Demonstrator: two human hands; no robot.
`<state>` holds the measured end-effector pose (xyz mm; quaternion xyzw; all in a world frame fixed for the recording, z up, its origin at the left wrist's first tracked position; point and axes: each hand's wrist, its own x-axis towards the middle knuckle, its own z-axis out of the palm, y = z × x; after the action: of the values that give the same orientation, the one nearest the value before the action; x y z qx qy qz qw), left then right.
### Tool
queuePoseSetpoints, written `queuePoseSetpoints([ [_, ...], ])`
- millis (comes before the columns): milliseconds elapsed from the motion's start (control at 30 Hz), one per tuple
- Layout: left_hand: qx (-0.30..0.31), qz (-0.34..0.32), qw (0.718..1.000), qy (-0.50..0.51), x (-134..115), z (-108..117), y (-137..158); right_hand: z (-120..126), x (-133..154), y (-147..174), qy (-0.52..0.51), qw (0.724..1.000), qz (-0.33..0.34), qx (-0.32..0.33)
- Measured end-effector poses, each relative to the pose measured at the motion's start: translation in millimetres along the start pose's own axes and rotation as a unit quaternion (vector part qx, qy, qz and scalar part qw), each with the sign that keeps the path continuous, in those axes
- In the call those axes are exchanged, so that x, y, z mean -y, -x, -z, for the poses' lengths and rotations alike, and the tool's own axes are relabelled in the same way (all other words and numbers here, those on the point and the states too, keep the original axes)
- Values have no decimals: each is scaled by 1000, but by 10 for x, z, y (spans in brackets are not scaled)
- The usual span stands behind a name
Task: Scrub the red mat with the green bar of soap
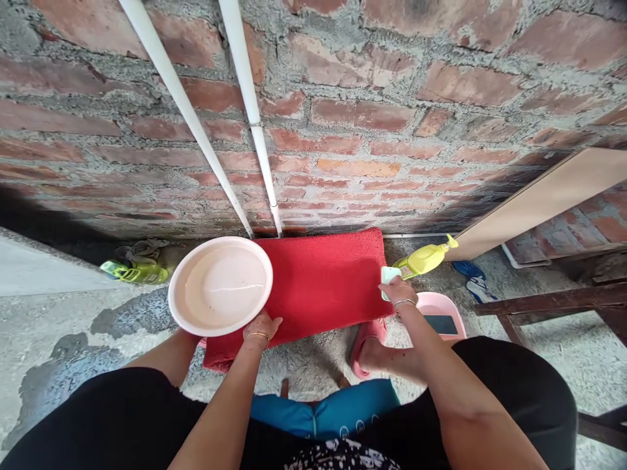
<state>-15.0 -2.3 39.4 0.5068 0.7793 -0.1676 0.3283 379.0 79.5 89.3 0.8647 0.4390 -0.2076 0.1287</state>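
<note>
My left hand (263, 328) rests at the near right rim of a pale pink basin (220, 320), over a red cloth (323, 281). Its thumb stretches out to the right, apart from the other fingers, which are mostly hidden. The round basin holds clear water and stands on the cloth's left end. At the cloth's right edge my right hand (400, 291) is closed on a small pale green block (390, 275) with rounded corners; I cannot make out exactly what it is. Just beyond that hand, a yellow pump bottle (424, 260) leans to the right.
A pink tub (435, 301) with a dark panel inside sits below the bottle. Beige board (539, 202) and dark wooden frame (519, 301) stand right. Two white pipes (259, 143) run down the brick wall. A yellow-green bottle (142, 273) lies left, near wet floor (78, 378).
</note>
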Motion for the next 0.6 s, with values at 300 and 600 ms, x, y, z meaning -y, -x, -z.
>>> queuePoseSetpoints([
  [300, 1, -10, 1000, -12, -75, -130, -128, -558, 1966, 1058, 23, 939, 337, 57],
  [600, 3, -3, 1000, 27, -102, -96, -102, -653, 1848, 738, 70, 930, 357, 49],
])
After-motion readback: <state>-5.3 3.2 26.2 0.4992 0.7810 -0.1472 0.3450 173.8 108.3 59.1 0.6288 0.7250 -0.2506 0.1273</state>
